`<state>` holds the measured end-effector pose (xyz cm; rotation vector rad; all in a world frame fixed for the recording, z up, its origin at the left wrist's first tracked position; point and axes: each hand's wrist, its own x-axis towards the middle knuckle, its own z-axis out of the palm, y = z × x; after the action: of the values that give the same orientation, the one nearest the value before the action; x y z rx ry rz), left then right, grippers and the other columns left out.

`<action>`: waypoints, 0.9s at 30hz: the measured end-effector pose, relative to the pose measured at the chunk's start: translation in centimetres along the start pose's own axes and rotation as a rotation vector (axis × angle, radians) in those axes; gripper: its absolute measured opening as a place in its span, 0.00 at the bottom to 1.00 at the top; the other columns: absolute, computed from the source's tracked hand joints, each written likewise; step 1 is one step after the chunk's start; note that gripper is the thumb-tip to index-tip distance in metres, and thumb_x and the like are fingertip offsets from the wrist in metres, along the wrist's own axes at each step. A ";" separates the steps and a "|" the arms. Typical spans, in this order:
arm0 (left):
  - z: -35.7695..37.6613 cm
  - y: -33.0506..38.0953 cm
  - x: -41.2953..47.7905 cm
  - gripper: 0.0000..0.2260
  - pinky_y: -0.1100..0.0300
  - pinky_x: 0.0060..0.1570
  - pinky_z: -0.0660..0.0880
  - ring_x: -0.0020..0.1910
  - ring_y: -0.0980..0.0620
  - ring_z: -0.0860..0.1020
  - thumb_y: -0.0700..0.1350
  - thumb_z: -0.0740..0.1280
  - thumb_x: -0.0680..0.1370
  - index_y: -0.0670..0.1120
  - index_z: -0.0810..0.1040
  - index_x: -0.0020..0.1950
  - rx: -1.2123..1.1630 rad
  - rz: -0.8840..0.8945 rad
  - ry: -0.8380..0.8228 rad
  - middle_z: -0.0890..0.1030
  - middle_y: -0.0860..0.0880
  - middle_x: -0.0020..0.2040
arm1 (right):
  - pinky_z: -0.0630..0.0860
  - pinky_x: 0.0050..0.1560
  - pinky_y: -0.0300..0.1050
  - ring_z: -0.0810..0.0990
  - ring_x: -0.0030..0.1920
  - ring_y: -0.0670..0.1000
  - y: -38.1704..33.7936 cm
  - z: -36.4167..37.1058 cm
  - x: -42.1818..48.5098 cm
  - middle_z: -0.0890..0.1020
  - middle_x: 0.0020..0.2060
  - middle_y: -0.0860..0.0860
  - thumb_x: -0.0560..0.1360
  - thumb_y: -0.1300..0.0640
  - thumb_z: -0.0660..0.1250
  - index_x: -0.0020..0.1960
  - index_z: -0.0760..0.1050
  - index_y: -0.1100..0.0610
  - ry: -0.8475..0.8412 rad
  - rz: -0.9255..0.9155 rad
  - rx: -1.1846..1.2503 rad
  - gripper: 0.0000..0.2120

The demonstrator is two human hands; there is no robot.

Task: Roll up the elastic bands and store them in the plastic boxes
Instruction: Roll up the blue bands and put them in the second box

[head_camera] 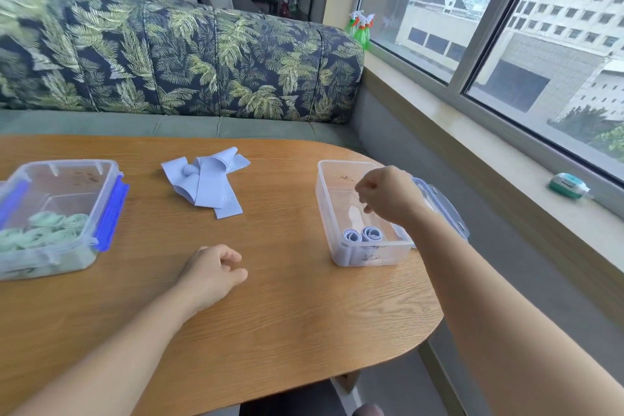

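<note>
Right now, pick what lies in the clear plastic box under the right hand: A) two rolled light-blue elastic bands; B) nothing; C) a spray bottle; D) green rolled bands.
A: two rolled light-blue elastic bands sit at the near end of the clear plastic box, below the right hand.

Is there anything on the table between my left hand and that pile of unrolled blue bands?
Nothing visible. Only bare table lies between the left hand and the blue bands; the green-band box stands off to the left, the blue-roll box to the right.
</note>
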<state>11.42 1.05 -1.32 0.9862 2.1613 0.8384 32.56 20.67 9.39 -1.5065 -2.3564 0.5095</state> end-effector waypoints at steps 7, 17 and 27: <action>-4.1 -3.7 -1.1 0.36 0.53 0.76 0.53 0.79 0.52 0.49 0.54 0.71 0.74 0.51 0.58 0.78 0.441 0.027 -0.100 0.51 0.52 0.80 | 0.82 0.43 0.49 0.85 0.39 0.53 -6.4 4.9 -1.6 0.85 0.36 0.52 0.72 0.62 0.59 0.42 0.80 0.58 -0.129 -0.158 0.045 0.11; -7.7 -6.5 -0.4 0.45 0.53 0.77 0.49 0.78 0.58 0.42 0.57 0.72 0.72 0.51 0.49 0.80 0.463 0.093 -0.192 0.43 0.55 0.80 | 0.75 0.47 0.43 0.79 0.54 0.54 -13.6 13.9 -1.2 0.82 0.54 0.49 0.73 0.58 0.64 0.59 0.79 0.51 -0.283 -0.184 -0.074 0.15; -8.0 -6.8 0.8 0.47 0.57 0.77 0.49 0.78 0.57 0.43 0.58 0.74 0.69 0.51 0.49 0.80 0.481 0.158 -0.184 0.44 0.53 0.80 | 0.65 0.38 0.45 0.77 0.51 0.57 -18.8 19.8 2.1 0.76 0.48 0.53 0.75 0.60 0.62 0.51 0.71 0.55 -0.185 -0.272 -0.238 0.05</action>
<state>2.31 -4.20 -1.77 1.4237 2.1863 0.2757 8.03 12.63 0.29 -1.2428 -2.7955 0.3228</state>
